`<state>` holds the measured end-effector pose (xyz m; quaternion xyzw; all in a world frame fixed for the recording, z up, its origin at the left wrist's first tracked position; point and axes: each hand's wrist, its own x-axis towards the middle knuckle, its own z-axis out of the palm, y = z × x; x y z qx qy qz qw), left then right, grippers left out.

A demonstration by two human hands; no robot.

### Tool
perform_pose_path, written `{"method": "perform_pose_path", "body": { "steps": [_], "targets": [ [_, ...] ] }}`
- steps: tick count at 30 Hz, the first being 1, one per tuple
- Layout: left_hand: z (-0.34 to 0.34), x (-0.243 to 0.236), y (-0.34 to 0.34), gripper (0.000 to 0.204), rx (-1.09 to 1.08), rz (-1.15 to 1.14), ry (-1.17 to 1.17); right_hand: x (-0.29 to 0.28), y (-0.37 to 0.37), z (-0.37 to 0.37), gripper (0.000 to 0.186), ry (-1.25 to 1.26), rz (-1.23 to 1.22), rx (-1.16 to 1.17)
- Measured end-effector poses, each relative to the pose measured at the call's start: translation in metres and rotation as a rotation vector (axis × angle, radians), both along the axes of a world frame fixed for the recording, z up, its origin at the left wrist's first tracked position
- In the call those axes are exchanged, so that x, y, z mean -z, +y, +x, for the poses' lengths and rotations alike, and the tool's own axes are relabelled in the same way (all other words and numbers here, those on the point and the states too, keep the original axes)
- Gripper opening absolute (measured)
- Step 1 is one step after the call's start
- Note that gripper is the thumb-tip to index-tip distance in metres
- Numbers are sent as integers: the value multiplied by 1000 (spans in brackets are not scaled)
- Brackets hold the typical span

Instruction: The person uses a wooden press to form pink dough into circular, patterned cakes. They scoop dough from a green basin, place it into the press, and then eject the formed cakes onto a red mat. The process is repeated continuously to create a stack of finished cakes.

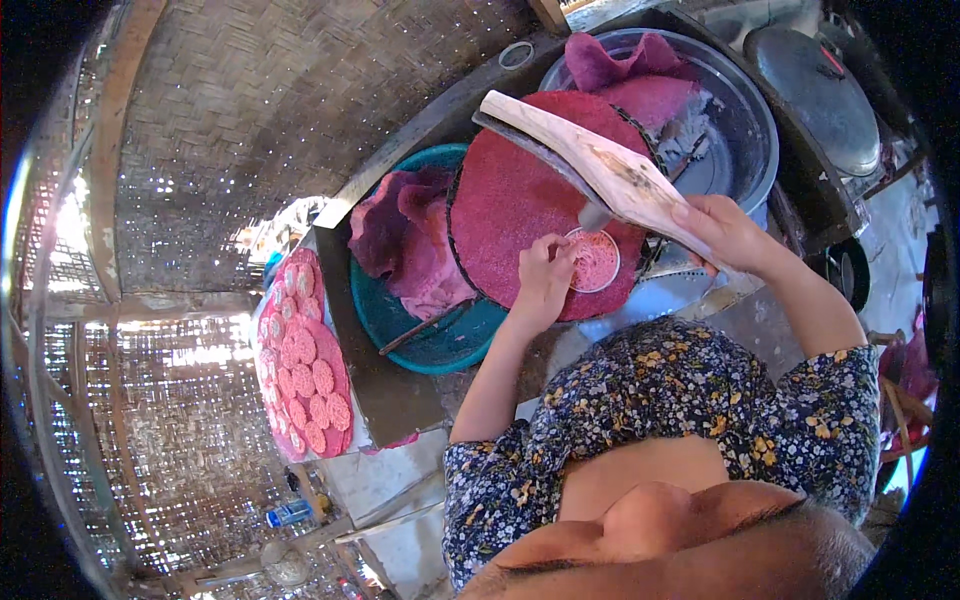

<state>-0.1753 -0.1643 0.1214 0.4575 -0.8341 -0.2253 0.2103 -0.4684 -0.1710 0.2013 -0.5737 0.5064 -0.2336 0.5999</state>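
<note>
My right hand point(715, 230) grips the near end of a long, pale wooden bar point(610, 170). The bar slants up and left above a round mat covered in red cloth point(500, 215). Beneath the bar shows a short grey cylinder point(594, 216); whether it is fixed to the bar, I cannot tell. On the cloth lies a white ring point(612, 282) filled with pink grains point(592, 262). My left hand point(545, 275) has its fingers bent together at the ring's left edge; their tips are partly hidden.
A teal basin point(365, 320) with pink cloth and a stick stands left of the mat. Behind it is a large grey basin point(768, 150) with more pink cloth. Pink grain discs point(303, 380) cover a tray at far left. A dark lid point(815, 100) lies at far right.
</note>
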Motion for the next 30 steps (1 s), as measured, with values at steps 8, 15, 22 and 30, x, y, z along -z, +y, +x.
{"method": "perform_pose_path", "body": {
  "steps": [8,15,22,30],
  "targets": [
    [-7,-22,19,65,-23,-266,-420,-1,3,-3,55,-22,-23,24],
    [0,-16,22,78,-68,-267,-498,-10,4,-2,57,-20,-10,35],
    [-6,-24,29,82,-44,-176,-477,-7,6,-3,57,-23,-8,16],
    [-7,-55,-2,79,-305,-449,76,-14,6,48,54,-106,-12,-79]
  ]
}}
